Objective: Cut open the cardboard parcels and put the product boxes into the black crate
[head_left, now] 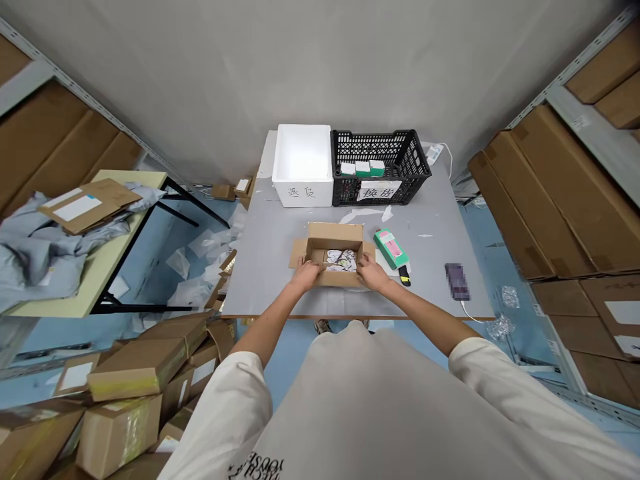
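Note:
In front of me on the table stands an open cardboard box (pixel 334 231) with its flaps folded out. Crumpled printed paper (pixel 341 260) lies inside it. My left hand (pixel 306 273) grips the box's left wall, fingers bent over the edge. On the opposite side my right hand (pixel 372 272) holds the right wall the same way. Just right of the box lies a green package (pixel 391 248) with a pink front. A black and yellow tool, perhaps a cutter (pixel 405 276), sits partly beneath that package.
Behind the box are a white foam bin (pixel 303 193) and a black plastic crate (pixel 415 183) holding several green-and-white boxes. A phone (pixel 457 281) with a cable lies at the table's right. Parcels (pixel 135 367) pile up at lower left; a side table (pixel 125 250) holds grey bags. Cartons (pixel 560 193) fill the right shelf.

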Demonstrator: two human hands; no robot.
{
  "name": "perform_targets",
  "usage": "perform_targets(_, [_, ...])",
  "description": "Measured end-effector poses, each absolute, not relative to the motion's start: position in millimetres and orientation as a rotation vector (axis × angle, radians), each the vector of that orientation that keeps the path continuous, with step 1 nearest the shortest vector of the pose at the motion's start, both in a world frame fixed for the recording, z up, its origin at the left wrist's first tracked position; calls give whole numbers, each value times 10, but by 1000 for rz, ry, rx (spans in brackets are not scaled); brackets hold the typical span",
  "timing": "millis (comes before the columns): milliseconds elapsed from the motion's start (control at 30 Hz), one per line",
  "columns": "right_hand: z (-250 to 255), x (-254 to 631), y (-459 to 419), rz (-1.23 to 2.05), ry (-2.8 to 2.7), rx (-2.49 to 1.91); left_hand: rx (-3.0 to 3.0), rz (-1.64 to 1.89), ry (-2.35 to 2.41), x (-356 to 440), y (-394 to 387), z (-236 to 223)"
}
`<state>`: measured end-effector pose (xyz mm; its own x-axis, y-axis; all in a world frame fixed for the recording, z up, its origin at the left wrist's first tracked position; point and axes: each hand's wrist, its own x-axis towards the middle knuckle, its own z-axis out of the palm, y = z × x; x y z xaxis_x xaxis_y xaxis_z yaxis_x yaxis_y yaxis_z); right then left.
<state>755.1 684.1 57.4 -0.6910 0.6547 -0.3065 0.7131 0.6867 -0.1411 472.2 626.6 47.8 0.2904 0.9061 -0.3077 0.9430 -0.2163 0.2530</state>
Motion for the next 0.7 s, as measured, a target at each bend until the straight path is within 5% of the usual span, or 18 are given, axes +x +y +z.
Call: perform_targets(700, [126, 6108, 7088, -512, 3010, 1149, 2162, 182, 2043, 3405, 6057, 310])
